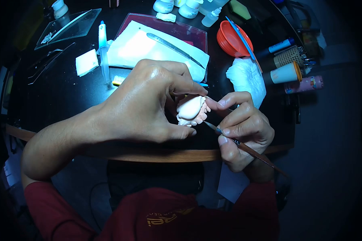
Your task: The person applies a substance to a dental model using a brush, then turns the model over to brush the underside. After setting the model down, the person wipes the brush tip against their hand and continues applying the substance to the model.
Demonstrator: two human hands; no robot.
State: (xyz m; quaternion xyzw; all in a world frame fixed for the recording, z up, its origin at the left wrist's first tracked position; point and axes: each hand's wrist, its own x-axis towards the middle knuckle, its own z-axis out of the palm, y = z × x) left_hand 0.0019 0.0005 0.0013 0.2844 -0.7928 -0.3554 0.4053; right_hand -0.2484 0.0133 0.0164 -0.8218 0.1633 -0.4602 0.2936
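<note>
My left hand grips a small pale pink clay figure between thumb and fingers, just above the near edge of the dark table. My right hand holds a thin brown-handled brush like a pen, and its tip touches the lower right side of the figure. The right index finger also rests against the figure's upper right side. Much of the figure is hidden behind my left fingers.
A white paper towel with a metal tool lies on a red mat behind my hands. A syringe, an orange bowl, a white clay lump, small bottles and tubes stand around.
</note>
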